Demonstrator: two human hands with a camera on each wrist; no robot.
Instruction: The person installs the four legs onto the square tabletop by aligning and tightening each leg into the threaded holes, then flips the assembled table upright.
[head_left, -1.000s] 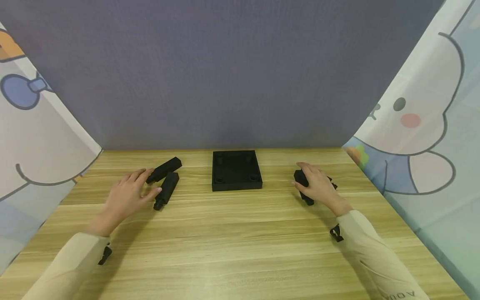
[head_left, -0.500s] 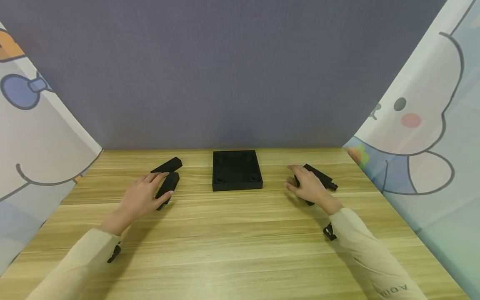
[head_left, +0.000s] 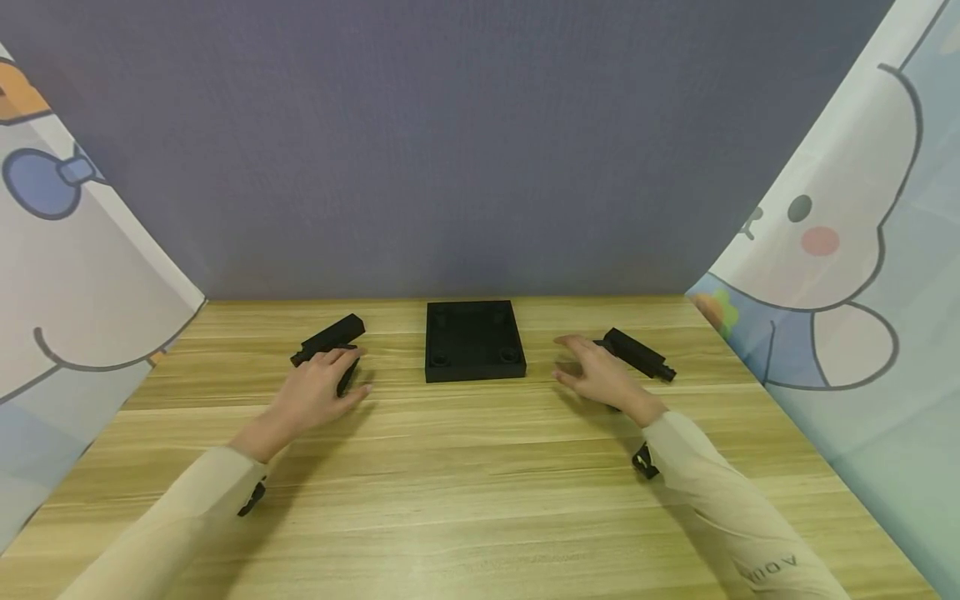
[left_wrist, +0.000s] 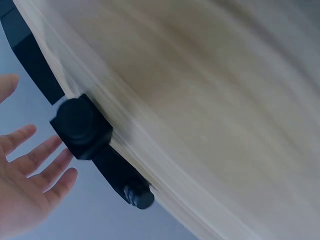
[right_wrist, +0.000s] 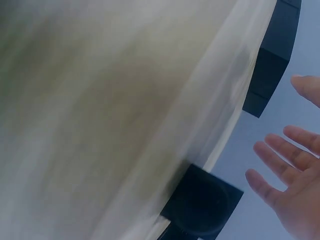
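Note:
My left hand [head_left: 315, 396] hovers, fingers extended, over a black square leg [head_left: 347, 379] that it mostly hides. Beside that lies a second black leg [head_left: 327, 337] with a narrow screw-like end. In the left wrist view, fingers reach near one leg [left_wrist: 80, 127], and a threaded tip [left_wrist: 139, 196] shows beyond it. At the right, my right hand [head_left: 603, 379], fingers spread, covers most of a third leg. Another black leg [head_left: 637, 354] lies just behind it. The right wrist view has one leg's square end [right_wrist: 202, 202] apart from the fingers. Neither hand holds anything.
A black square panel [head_left: 474, 377] with round sockets near its corners lies between the hands, toward the back of the wooden table [head_left: 450, 483]. A grey partition [head_left: 465, 150] closes off the back. Printed cloth walls [head_left: 832, 292] stand at both sides.
Both hands have moved inward, toward the panel: the left hand to the right, the right hand to the left. The legs and the panel have stayed in place.

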